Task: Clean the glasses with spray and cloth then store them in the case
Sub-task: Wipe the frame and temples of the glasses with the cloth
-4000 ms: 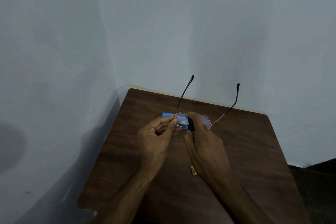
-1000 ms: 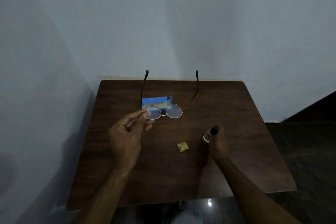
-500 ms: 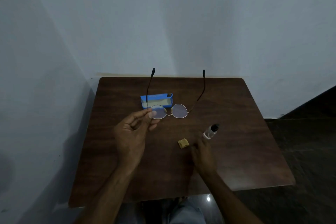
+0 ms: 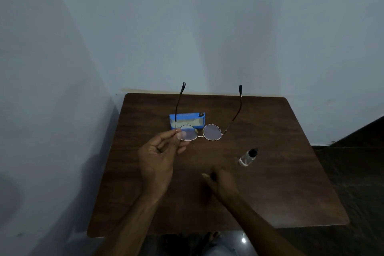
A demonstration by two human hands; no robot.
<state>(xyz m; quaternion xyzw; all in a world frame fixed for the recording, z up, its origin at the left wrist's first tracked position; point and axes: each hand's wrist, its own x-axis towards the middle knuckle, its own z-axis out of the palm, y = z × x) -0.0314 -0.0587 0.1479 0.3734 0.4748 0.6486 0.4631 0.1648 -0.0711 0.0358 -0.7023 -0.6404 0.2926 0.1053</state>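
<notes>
left hand: pinching glasses by rim | right hand: fingers curled on small tan cloth, grip unclear | spray bottle: lying on tabletop

Left hand is raised at centre frame, palm turned toward the camera, thumb and forefinger pinched on the rim of the thin gold-wire round-lens glasses. Its forearm runs down to the lower left. Right hand sits lower, just right of centre, fingers curled low over the surface.
</notes>
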